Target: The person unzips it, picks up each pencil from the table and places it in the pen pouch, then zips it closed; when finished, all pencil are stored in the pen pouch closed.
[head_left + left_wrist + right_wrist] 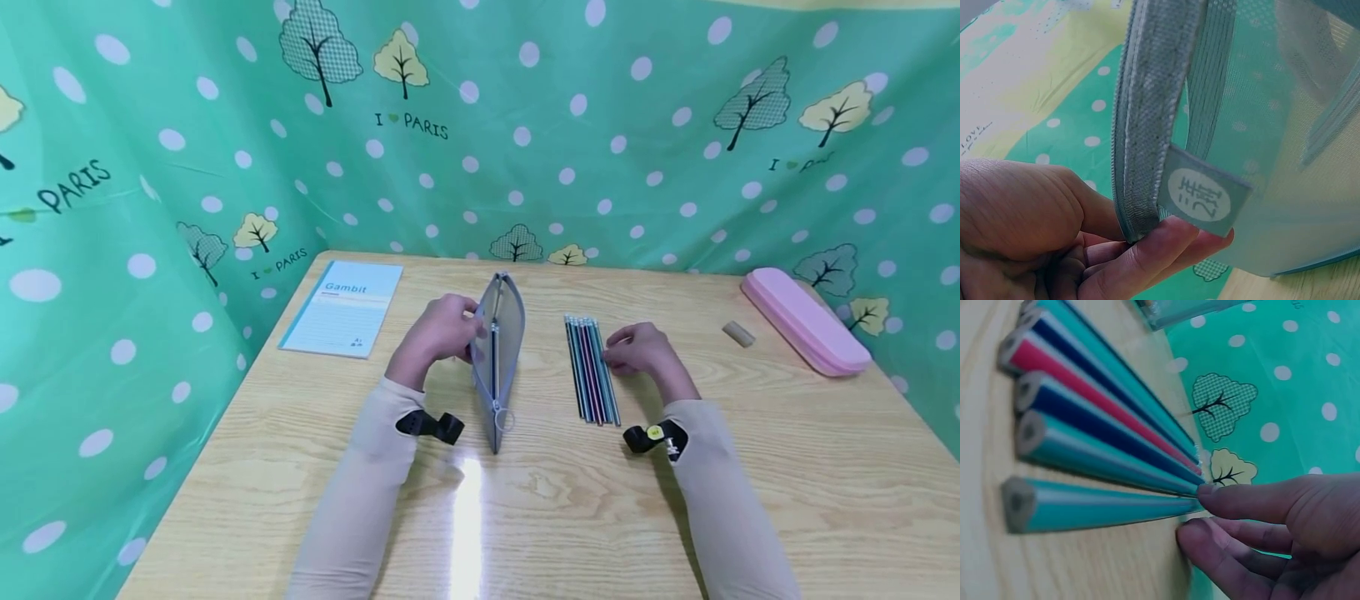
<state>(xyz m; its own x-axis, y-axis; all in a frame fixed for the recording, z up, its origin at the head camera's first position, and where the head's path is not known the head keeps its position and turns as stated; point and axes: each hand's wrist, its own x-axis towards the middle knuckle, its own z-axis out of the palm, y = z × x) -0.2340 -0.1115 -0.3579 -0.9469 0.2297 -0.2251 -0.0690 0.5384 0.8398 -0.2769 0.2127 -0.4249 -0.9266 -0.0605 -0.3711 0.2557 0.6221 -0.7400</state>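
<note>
My left hand [448, 327] pinches the side of a grey-blue zip pouch [512, 329], which stands on its base with its top unzipped. At least one pencil [495, 362] shows inside. In the left wrist view, thumb and fingers hold the zip edge [1154, 106] beside a small fabric tag [1207, 192]. A row of pencils [588, 371] in teal, dark blue and red lies to the pouch's right. My right hand [637, 348] is at the row's right side, thumb and fingertips at the outermost teal pencil [1097, 506]. That pencil's far end is hidden by the fingers.
A Gambit notebook [345, 308] lies at the back left of the wooden table [540, 525]. On the right are a small brownish block [738, 334] and a pink case [806, 321]. A green dotted curtain [450, 183] hangs behind the table and along its left side.
</note>
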